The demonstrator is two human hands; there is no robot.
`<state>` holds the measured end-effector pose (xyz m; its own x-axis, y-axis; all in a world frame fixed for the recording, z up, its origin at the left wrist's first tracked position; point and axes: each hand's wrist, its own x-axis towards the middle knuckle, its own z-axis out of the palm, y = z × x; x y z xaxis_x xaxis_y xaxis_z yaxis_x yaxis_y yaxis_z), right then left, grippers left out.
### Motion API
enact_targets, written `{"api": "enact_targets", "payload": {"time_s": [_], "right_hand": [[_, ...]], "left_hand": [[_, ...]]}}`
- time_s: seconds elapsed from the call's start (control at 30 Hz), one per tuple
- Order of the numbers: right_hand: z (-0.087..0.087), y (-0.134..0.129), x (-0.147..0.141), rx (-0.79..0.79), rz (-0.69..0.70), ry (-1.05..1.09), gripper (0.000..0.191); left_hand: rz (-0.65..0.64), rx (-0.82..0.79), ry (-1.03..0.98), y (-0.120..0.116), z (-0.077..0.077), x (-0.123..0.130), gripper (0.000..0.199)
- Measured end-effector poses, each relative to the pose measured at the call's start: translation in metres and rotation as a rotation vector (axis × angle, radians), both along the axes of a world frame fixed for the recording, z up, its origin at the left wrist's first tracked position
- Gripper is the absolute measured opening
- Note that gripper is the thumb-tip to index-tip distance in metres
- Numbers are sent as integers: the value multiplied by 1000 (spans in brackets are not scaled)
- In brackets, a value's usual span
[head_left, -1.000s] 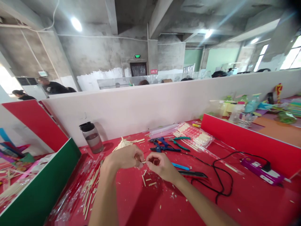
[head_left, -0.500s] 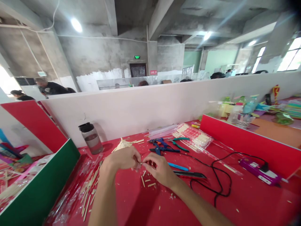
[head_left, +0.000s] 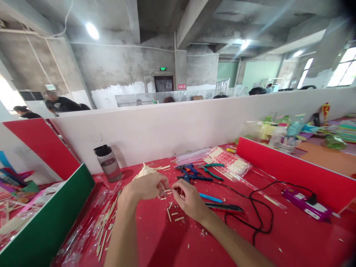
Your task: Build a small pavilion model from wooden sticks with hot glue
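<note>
My left hand [head_left: 152,186] is closed above the red table, its fingertips curled together; whatever lies in them is too small to name. Just to its right, my right hand [head_left: 187,195] has thumb and forefinger pinched, and any held piece is hidden. A small gap separates the fingertips of both hands. Short cut wooden stick pieces [head_left: 168,214] lie scattered below them. Behind my left hand stands a cone-shaped model of pale sticks [head_left: 145,170], partly covered by the hand. A blue glue gun [head_left: 187,173] and green-handled pliers [head_left: 213,171] lie beyond my right hand.
A water bottle [head_left: 108,163] stands at back left. Long loose sticks [head_left: 104,226] and plastic wrap lie left. To the right are a black cutter knife [head_left: 225,206], a bag of sticks [head_left: 229,159], a black cord and a purple power strip [head_left: 307,204]. Green [head_left: 55,211] and red partitions flank the table.
My fingertips, touching before, have drawn slightly apart. Small stick pieces now show on the table beneath the gap between my hands.
</note>
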<state>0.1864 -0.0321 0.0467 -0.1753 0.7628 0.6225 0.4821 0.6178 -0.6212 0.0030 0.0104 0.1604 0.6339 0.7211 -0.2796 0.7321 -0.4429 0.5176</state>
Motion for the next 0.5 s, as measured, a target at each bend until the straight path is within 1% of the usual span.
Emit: {"api": "enact_targets", "payload": {"time_s": [0.1, 0.3, 0.4, 0.5], "right_hand": [[0, 0, 2, 24, -6, 13, 9], [0, -1, 3, 76, 12, 6, 9], [-1, -1, 3, 81, 33, -5, 10], [-1, -2, 2, 80, 45, -18, 10]], "left_hand": [[-18, -9, -12, 2, -1, -3, 40], [-8, 47, -20, 2, 1, -5, 25], [-13, 51, 0, 0, 4, -4, 24], [12, 35, 23, -1, 5, -4, 26]]}}
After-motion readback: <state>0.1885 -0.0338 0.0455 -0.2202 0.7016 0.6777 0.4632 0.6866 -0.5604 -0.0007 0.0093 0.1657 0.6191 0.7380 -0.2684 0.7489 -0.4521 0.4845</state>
